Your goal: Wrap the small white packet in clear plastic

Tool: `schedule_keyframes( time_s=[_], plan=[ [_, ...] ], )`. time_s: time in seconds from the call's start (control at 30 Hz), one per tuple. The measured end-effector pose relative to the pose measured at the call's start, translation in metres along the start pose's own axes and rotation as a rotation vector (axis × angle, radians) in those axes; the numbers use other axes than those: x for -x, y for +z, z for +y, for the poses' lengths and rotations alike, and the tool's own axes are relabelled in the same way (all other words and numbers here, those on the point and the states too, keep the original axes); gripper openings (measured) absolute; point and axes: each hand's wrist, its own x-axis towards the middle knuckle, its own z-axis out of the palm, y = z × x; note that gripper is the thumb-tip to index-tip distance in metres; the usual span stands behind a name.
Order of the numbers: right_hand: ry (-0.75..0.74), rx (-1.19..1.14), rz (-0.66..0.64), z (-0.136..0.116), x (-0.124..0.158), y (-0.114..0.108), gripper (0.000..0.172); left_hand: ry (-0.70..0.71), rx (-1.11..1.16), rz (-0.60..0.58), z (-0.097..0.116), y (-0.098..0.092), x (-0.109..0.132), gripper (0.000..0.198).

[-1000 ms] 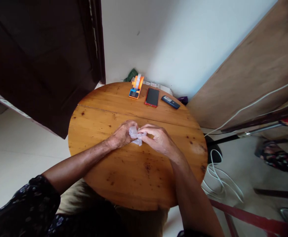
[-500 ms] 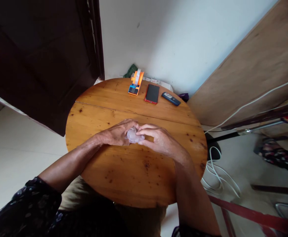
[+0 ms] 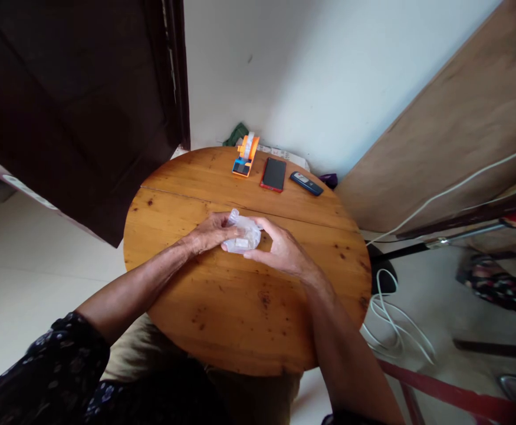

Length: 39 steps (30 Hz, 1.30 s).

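Observation:
A crumpled, see-through plastic bag (image 3: 249,231) is between my two hands, above the middle of the round wooden table (image 3: 222,313). Something small and pale shows inside it, too unclear to name. My left hand (image 3: 211,233) grips the bag from the left, its thumb lying across the top. From the right, my right hand (image 3: 279,245) holds the bag's edge, thumb and fingers curved around that side.
Along the far side of the table stand an orange and blue tape dispenser (image 3: 246,154), a phone (image 3: 273,174) with a red edge and a dark remote control (image 3: 306,183). A white cable (image 3: 385,313) lies coiled on the floor at right. Another person's foot (image 3: 483,268) is beyond it.
The bag looks more spread out, with more of it showing. My left thumb has come over its top, and my right fingers have shifted from its upper surface to its right side.

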Motion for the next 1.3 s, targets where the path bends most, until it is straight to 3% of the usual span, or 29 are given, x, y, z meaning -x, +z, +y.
schedule_keyframes(
  time_s=[0.1,0.23,0.4,0.6,1.1,1.3],
  plan=[
    [0.116,-0.116,0.069,0.002,-0.003,0.008,0.055,-0.057,0.001,-0.023,0.005,-0.002,0.002,0.041],
    [0.269,-0.428,0.064,0.009,-0.007,0.013,0.053,0.045,-0.024,-0.103,0.009,-0.006,0.004,0.048],
    [0.339,-0.581,0.028,0.016,-0.009,0.012,0.051,0.019,0.215,-0.258,0.003,-0.006,0.0,0.05],
    [0.293,-0.571,0.066,0.02,-0.008,0.013,0.048,-0.058,0.325,-0.178,-0.001,-0.001,-0.003,0.044],
    [0.299,-0.541,0.148,0.025,-0.009,0.018,0.041,-0.06,0.372,-0.122,-0.001,0.004,-0.003,0.042],
    [0.384,-0.539,0.047,0.024,-0.01,0.018,0.035,-0.116,0.271,-0.1,-0.003,0.001,-0.002,0.029]
  ],
)
